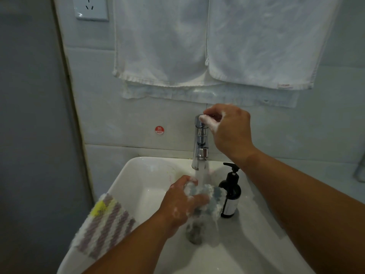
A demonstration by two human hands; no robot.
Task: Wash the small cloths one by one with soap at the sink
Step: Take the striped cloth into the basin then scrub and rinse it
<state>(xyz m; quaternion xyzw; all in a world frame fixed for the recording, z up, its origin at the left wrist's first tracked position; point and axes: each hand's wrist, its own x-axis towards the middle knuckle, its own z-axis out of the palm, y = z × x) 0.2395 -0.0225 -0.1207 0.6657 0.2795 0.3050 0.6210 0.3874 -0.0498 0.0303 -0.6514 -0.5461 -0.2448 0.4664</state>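
Note:
My left hand, flecked with suds, grips a small blue-and-white cloth under the running water in the white sink. The water falls from a chrome tap onto the cloth. My right hand, also soapy, pinches the handle on top of the tap. A second small cloth, purple-and-white striped with a yellow patch, lies draped over the sink's left rim. A black soap pump bottle stands on the sink's right side, just right of the held cloth.
Two white towels hang on the wall above the tap. A red HOT sticker is on the tile left of the tap. A wall socket sits at top left. The drain lies below the cloth.

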